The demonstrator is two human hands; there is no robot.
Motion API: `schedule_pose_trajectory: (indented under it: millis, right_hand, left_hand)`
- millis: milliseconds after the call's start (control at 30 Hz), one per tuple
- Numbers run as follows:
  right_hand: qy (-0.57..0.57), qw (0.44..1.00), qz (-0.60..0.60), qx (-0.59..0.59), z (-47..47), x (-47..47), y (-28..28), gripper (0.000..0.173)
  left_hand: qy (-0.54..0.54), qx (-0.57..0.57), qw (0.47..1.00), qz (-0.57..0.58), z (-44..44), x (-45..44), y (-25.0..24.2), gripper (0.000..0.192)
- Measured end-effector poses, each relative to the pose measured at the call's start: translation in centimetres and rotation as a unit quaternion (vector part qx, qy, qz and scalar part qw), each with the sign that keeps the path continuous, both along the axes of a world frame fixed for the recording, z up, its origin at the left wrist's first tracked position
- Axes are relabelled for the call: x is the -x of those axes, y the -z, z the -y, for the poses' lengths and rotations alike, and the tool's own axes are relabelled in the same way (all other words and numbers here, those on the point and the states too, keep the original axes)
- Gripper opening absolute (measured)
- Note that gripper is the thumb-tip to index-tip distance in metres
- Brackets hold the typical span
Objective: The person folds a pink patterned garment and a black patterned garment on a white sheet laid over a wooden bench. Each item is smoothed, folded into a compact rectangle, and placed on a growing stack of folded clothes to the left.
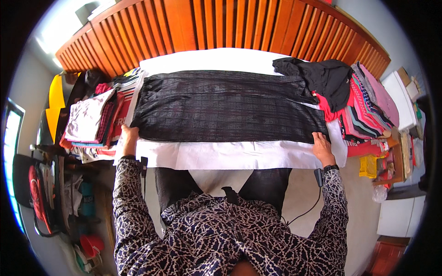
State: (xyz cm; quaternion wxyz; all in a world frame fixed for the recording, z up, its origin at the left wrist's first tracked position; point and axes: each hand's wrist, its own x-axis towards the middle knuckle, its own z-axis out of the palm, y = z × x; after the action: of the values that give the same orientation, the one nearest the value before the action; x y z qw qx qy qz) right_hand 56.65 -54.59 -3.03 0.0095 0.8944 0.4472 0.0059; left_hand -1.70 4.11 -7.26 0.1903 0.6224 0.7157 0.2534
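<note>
A black, faintly checked cloth (224, 107) lies spread wide over a white sheet (207, 155). My left hand (130, 132) grips its near left corner between thumb and fingers. At the near right corner, my right hand (320, 142) has its fingertips on the cloth's edge; whether they pinch it is hard to tell. A crumpled black garment (324, 79) touches the cloth's far right part, with a red fabric piece (326, 107) showing beneath it.
Folded clothes (88, 117) are stacked at the left, and a larger pile of folded clothes (369, 103) lies at the right. A slatted wooden headboard (214, 24) rises along the far side. A yellow plastic basket (367, 166) stands at the right.
</note>
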Motion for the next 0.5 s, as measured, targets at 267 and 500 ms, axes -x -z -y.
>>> schedule_pose_trajectory:
  millis: [267,500]
  right_hand:
    - [-0.007,0.991,0.129,0.024,-0.4,-2.1,1.8,0.015]
    - [0.034,0.992,0.067,0.105,-0.3,-2.5,1.1,0.013]
  left_hand:
    - [-0.005,0.063,0.971,0.231,1.9,0.0,-3.3,0.061]
    - [0.017,0.120,0.992,-0.021,6.1,0.3,-6.7,0.058]
